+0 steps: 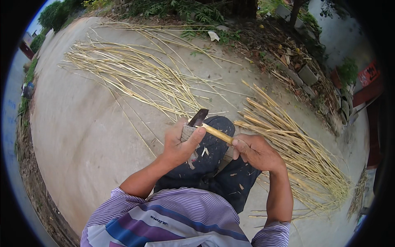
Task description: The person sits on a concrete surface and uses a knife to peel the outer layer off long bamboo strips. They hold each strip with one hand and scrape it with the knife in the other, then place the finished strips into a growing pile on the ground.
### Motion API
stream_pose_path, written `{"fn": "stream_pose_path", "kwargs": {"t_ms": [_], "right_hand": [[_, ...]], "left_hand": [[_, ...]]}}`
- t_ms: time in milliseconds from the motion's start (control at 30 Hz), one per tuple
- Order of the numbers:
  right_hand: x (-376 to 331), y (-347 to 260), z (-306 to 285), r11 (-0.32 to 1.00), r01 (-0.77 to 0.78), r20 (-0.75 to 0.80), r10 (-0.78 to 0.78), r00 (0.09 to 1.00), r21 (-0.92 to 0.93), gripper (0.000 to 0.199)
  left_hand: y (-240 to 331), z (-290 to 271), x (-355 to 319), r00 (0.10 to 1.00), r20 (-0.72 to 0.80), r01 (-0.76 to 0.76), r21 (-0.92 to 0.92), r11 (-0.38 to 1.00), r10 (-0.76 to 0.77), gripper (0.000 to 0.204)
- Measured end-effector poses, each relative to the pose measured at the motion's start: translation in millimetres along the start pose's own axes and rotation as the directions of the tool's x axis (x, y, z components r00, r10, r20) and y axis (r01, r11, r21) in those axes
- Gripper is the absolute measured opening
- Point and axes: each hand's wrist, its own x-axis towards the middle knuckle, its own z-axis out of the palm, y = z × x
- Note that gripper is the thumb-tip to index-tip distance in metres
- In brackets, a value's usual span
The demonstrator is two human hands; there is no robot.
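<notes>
I see the left grip [177, 140] closed round grey cloth [188, 132] and a dark blade [199, 117]; the right grip [257, 152] pinches a yellow stalk [219, 134] running to the blade. Beyond both, thin stalks [113, 61] lie on concrete [74, 111].

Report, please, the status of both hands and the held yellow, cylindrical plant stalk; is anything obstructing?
Left hand holding dark, flat metal blade. Right hand pinching yellow, cylindrical plant stalk, running to blade. Pale shavings on dark fabric trousers, not blocking.

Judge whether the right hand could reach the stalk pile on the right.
Probably yes: the stalk pile lies close by with nothing visibly between, though the right hand would likely need to release the stalk it grips.
</notes>
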Motion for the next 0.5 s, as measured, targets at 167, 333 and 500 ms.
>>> {"fn": "stream_pose_path", "kwargs": {"t_ms": [167, 333, 500], "right_hand": [[4, -4, 21, 0.992, 0.1, -0.22, -0.114, 0.969, -0.074, 0.023], [5, -8, 35, 0.937, 0.197, -0.399, -0.304, 0.865, -0.288, 0.02], [8, -14, 41, 0.872, 0.269, -0.437, -0.446, 0.781, -0.409, 0.019]], "left_hand": [[-4, 8, -3, 0.987, -0.143, 0.043, -0.22, 0.975, -0.076, 0.035], [2, -2, 1, 0.991, -0.098, 0.069, -0.196, 0.978, -0.09, 0.037], [-2, -5, 4, 0.995, -0.084, -0.06, -0.182, 0.981, 0.046, 0.039]]}}
